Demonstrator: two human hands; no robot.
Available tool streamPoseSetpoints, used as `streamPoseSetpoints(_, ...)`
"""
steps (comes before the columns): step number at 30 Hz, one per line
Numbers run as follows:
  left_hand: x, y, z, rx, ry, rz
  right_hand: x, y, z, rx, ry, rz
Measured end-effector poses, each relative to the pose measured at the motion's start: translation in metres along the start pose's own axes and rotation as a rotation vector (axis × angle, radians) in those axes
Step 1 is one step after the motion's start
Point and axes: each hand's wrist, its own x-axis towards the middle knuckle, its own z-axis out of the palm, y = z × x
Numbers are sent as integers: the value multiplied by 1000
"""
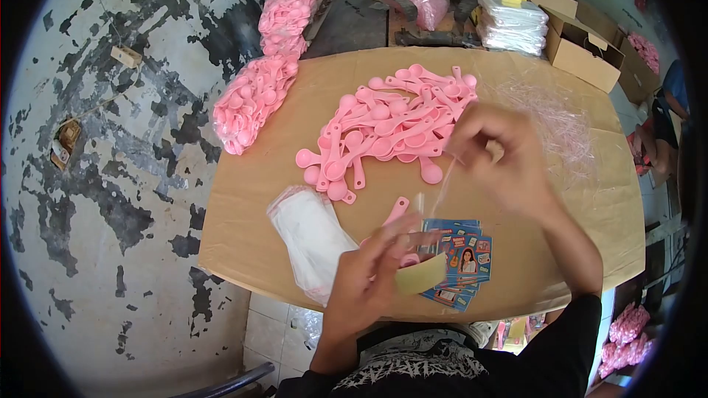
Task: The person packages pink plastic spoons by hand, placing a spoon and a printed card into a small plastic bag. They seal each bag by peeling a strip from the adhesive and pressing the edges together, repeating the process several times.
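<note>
Near the table's front edge, my left hand point(366, 280) is closed on a small clear plastic bag point(420, 225). A pink measuring spoon point(397, 210) and a card with its pale yellow side point(422, 276) showing are at its fingers. My right hand point(501, 158), blurred by motion, is raised to the right with the fingertips pinched on a thin clear strip point(445, 190) that trails down toward the bag. Under the left hand's right side lies a fanned stack of blue printed cards point(472, 258). A stack of clear plastic bags point(311, 239) lies left of that hand.
A heap of pink measuring spoons point(391, 121) covers the middle of the brown paper-covered table point(251, 214). Loose clear strips point(553, 125) lie at the right. Bagged spoons point(254, 99) lean at the left edge. Cardboard boxes point(586, 48) and plastic-wrapped stacks point(512, 22) stand behind.
</note>
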Motion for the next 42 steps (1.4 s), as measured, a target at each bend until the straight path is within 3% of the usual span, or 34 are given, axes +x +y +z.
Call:
streamPoseSetpoints(2,-4,-4,-4,-286,98,-28,12,5,-36,248,-16,106)
streamPoseSetpoints(4,-6,-1,-12,-300,112,-64,21,50,-82,345,-250,126)
streamPoseSetpoints(7,-9,-3,-28,-137,143,-4,17,103,-118,-395,-437,275)
streamPoseSetpoints(11,-12,2,-54,-67,149,55,13,115,-144,-595,-6,118)
streamPoseSetpoints(13,1,12,-60,-111,91,89,19,86,-138,-608,153,2)
streamPoseSetpoints(16,42,23,-52,-52,-56,79,9,43,-75,-127,-83,70)
streamPoseSetpoints(18,75,31,-46,133,-183,-74,3,8,-24,-13,-451,111)
streamPoseSetpoints(21,113,10,-45,-59,-317,-207,-6,28,26,38,-339,203)
streamPoseSetpoints(23,123,-25,-53,-248,-358,-264,-5,57,34,114,-225,194)
streamPoseSetpoints(24,126,-35,-56,-346,-381,-286,-3,49,28,43,-221,291)
streamPoseSetpoints(27,121,-46,-60,-260,-345,-225,-2,52,31,278,-173,437)
streamPoseSetpoints(30,120,-46,-63,-318,-315,-236,-1,51,31,306,-160,441)
streamPoseSetpoints(33,121,-54,-65,-341,-317,-211,-4,67,31,263,-214,322)
streamPoseSetpoints(42,127,-54,-66,-179,-397,-202,-4,75,28,179,-213,343)
